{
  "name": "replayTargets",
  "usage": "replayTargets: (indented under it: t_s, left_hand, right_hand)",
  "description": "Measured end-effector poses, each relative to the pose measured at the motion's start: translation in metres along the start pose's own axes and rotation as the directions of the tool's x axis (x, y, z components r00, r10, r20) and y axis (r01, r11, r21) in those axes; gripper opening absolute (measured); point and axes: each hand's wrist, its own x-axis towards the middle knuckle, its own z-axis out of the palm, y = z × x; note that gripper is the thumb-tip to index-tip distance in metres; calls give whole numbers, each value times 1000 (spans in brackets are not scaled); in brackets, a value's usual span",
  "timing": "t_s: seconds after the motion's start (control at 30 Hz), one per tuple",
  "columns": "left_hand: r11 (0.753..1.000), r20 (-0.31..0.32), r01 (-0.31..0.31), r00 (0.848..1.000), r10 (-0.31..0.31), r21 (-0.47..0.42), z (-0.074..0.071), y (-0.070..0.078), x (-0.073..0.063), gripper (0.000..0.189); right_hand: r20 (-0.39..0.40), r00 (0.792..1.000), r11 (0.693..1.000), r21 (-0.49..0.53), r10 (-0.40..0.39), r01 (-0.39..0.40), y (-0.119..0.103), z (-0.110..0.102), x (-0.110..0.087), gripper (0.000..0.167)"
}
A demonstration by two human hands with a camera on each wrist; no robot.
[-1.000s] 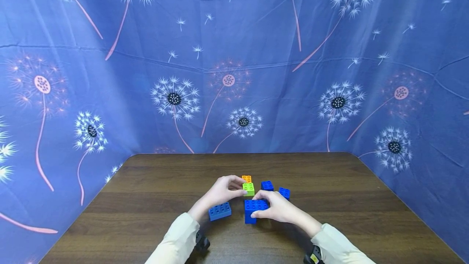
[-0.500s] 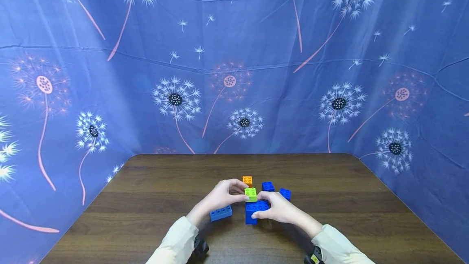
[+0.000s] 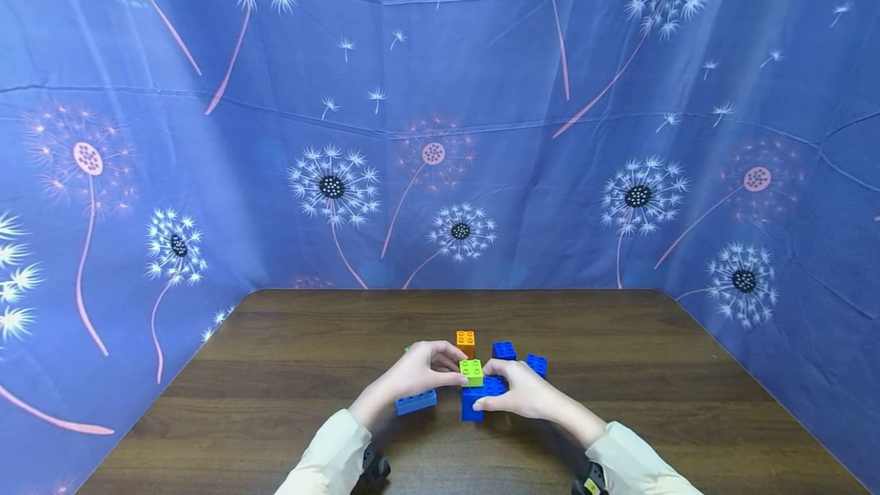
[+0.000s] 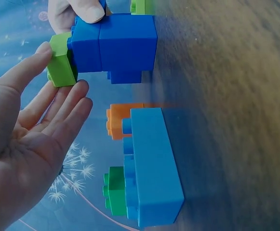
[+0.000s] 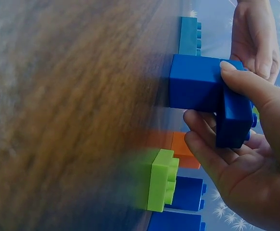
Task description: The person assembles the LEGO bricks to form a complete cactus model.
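Pinching a four-stud lime-green building brick (image 3: 471, 374) between thumb and fingers, the person's left hand (image 3: 415, 370) reaches in over a brown wood-grain table (image 3: 289, 373). Partly hidden by that hand lies a long light-blue brick (image 3: 415, 402), studs up; behind the hand is a green brick (image 4: 116, 191), barely visible from the head but plain in the left wrist view. Next rightward, farther back, stands an orange brick (image 3: 465, 339). In front of it, the lime-green brick is at the left end of a blue stack: an upper blue brick (image 5: 235, 115) sits on a lower blue brick (image 5: 195, 84) and juts past it to the right. Seen from the left wrist, the lime-green piece tilts over the studs and does not look pressed home; whether it touches them I cannot tell. The right hand (image 3: 524, 394) grips the upper blue brick, thumb on the near face, fingers behind. A second lime-green brick (image 5: 159, 185) shows near this hand in its wrist view, and behind stand a small blue brick (image 3: 504, 350) and, rightmost, another small blue brick (image 3: 537, 364). Doing this well, I judge, means levelling the tilted brick, matching its edges to the studs, then pressing straight down; uneven force could tip the overhanging end, so a steady right-hand grip matters most.
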Motion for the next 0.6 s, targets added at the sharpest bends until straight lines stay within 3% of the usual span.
replayTargets:
  t_s: [0.6]
  left_hand:
    - [1000, 38, -16, 999, 16, -17, 2, 4, -4, 24]
  right_hand:
    - [3, 1000, 1000, 3, -11, 11, -2, 1, 0, 33]
